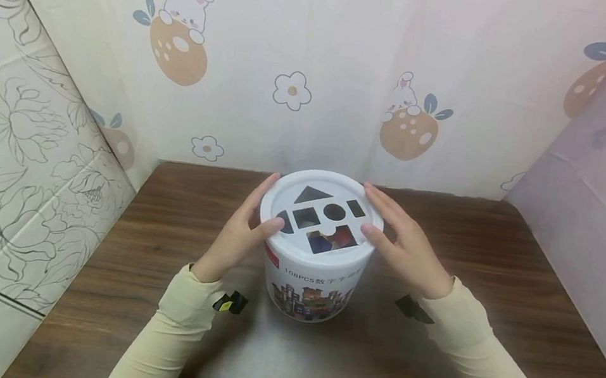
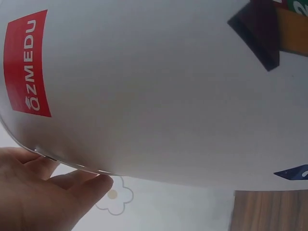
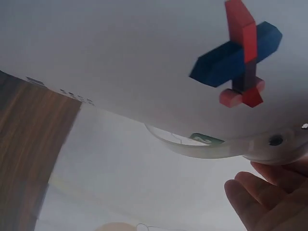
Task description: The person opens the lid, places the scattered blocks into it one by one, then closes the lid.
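Note:
A white round bucket (image 1: 318, 293) of toy blocks, printed with building pictures, stands upright between my two hands. Its white lid (image 1: 290, 197) has triangular, square, round and oblong cut-outs, and coloured blocks (image 1: 331, 239) show through one of them. My left hand (image 1: 243, 229) holds the lid's left edge, thumb on top and fingers along the side. On the opposite edge my right hand (image 1: 405, 244) holds it likewise, thumb over the rim. The left wrist view shows left fingertips (image 2: 98, 185) right at the rim. Right fingers (image 3: 255, 192) lie by the rim in the right wrist view.
The bucket stands on a dark brown wooden table (image 1: 167, 260). A curtain (image 1: 345, 41) with rabbit prints hangs behind the table, and a flower-patterned sheet (image 1: 20, 113) borders it on the left. A white carrying handle (image 3: 192, 150) hangs along the bucket's side.

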A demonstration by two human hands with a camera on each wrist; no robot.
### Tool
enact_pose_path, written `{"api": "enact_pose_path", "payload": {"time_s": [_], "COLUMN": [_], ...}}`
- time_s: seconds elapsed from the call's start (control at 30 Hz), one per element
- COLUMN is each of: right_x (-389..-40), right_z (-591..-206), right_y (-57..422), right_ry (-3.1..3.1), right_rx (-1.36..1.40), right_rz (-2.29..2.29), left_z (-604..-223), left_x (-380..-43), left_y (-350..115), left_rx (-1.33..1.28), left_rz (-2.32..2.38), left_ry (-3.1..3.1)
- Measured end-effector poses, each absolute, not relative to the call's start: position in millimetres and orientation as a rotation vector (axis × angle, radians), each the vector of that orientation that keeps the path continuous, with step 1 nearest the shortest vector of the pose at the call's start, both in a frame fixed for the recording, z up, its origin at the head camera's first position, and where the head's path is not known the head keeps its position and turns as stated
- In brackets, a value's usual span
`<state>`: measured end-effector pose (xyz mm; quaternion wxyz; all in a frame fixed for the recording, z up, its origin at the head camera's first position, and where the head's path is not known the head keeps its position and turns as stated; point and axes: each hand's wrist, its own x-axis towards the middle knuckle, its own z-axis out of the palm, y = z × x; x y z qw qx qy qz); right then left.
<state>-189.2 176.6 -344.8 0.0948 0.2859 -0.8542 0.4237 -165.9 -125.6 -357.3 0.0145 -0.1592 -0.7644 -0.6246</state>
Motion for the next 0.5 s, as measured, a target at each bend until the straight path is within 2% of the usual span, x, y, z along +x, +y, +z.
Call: {"api": "enact_pose_path", "payload": {"time_s": [0.5], "right_x": [-187], "right_z": [-356], "right_y": [171], "right_ry": [-2.424], "right_rx": [0.827], "right_rz": [1.368], "left_z": [-361], "left_x": [-165], "left_y": [-128], "left_rx": [-0.501], "left_rz": [-1.951], "left_ry": [-2.384]}}
